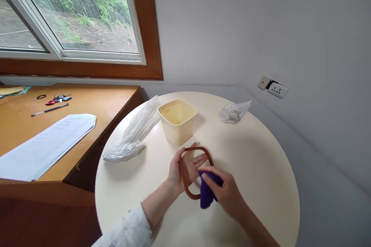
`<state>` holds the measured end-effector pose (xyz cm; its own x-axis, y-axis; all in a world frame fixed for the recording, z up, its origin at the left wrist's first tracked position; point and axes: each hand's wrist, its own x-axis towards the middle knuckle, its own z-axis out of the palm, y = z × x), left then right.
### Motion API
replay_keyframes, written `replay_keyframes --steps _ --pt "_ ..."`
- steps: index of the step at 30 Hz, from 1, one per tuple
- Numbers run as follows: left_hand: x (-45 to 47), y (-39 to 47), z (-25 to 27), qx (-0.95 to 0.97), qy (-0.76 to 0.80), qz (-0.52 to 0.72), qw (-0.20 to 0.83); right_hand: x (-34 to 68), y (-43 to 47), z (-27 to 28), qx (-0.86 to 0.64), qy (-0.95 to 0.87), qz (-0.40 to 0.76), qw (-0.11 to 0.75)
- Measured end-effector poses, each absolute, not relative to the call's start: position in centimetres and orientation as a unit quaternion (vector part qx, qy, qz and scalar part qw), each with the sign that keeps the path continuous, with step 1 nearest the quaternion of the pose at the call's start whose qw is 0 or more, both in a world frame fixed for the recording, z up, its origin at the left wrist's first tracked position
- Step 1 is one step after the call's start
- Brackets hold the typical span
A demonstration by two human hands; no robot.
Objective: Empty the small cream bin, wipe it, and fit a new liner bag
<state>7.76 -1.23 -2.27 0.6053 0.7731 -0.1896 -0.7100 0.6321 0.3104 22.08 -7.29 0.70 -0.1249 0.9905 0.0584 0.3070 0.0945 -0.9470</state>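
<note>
The left hand (pixel 185 168) grips a brown ring-shaped frame (pixel 185 185) above the near middle of the round cream table (pixel 261 162); its thumb hooks over the frame's far edge and its fingers lie spread behind the opening, so the palm shows through the ring; the right hand (pixel 224 189) pinches a purple cloth (pixel 206 193) against the frame's near right side, the fingers closed round the fabric, a fold of it hanging below the rim; the frame stands tilted, lifted off the tabletop, with both hands touching it.

Just beyond the hands, toward the far middle of the table, sits a pale yellow square tub (pixel 177 121), open at the top; to its left lies a long clear plastic bag (pixel 135 133), reaching to the table's left edge; well apart at the far right lies a small crumpled plastic wrap (pixel 233 112).

To the left stands a wooden desk (pixel 101 102) under a window (pixel 72 11); on it lie a sheet of printed paper (pixel 46 142), a pen (pixel 50 110) and a bunch of keys (pixel 56 99); a wall socket (pixel 277 89) sits on the right wall.
</note>
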Motion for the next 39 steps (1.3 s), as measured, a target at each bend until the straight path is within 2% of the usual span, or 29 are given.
replay_keyframes --steps 4,8,15,21,27,31,39 --pt "7.7 -1.2 -2.5 0.097 0.152 0.411 0.894 25.1 -4.0 0.6 -0.624 -0.506 0.316 0.505" --pt "7.7 -1.0 -2.7 0.1 0.162 0.404 0.895 25.8 -0.7 -0.6 -0.643 -0.497 0.23 0.536" --pt "7.5 -0.9 -2.4 0.095 0.169 0.396 0.898 19.3 -0.1 -2.4 -0.579 -0.613 0.325 0.427" --pt "7.4 -0.8 -2.9 0.074 0.249 0.45 0.854 16.1 -2.4 -1.3 -0.522 -0.664 0.347 0.407" --pt "6.5 -0.2 -3.3 0.089 0.245 0.447 0.856 15.8 -4.1 -0.9 -0.444 -0.676 0.422 0.41" --pt "6.4 0.2 -3.5 0.121 0.229 0.438 0.861 16.4 -5.2 -1.7 -0.428 -0.699 0.398 0.413" --pt "6.0 1.1 -4.2 0.151 0.189 0.445 0.862 18.4 -8.3 -1.7 -0.294 -0.839 0.319 0.327"
